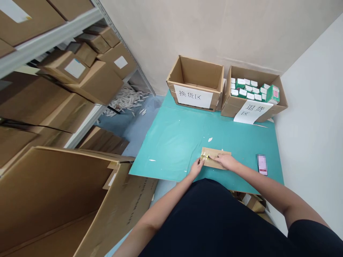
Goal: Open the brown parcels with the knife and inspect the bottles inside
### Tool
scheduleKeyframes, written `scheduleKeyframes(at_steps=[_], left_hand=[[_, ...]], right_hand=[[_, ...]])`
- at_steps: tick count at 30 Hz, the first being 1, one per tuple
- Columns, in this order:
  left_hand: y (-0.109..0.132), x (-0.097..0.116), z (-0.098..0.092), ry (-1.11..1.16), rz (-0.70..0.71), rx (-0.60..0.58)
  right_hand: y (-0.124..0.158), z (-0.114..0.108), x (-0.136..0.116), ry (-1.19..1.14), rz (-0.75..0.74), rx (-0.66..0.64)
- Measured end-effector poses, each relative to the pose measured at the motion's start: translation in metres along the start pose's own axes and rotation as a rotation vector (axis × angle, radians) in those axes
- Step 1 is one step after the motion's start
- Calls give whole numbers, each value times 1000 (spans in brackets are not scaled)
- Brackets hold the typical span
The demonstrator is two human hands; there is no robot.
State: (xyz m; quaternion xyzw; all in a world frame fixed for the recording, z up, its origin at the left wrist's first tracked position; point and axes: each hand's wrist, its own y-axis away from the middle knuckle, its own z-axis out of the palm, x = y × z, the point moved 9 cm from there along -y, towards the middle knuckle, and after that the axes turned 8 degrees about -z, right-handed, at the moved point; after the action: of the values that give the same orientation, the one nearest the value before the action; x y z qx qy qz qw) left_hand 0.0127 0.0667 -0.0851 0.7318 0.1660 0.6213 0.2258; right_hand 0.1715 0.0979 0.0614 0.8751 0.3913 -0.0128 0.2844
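Observation:
A small flat brown cardboard parcel (211, 152) lies near the front edge of the teal table (177, 142). My left hand (197, 166) grips its left end, fingers curled at a shiny strip of clear tape with a yellow bit. My right hand (226, 160) rests on the parcel's right part, fingers pressed together on top of it.
At the table's back stand an empty carton (197, 84) with a paper label and a carton (253, 96) of green-and-white small boxes. A small pink card (262, 164) lies right. A large open carton (66, 200) stands at left. Shelves (53, 71) hold brown boxes.

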Motion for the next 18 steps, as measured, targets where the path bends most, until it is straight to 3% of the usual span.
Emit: scheduleKeyframes(at_steps=[11, 18], left_hand=[[2, 2, -1, 15, -4, 9], [4, -2, -10, 51, 23, 141]], right_hand=[[7, 7, 10, -17, -32, 68], [12, 1, 9, -42, -35, 70]])
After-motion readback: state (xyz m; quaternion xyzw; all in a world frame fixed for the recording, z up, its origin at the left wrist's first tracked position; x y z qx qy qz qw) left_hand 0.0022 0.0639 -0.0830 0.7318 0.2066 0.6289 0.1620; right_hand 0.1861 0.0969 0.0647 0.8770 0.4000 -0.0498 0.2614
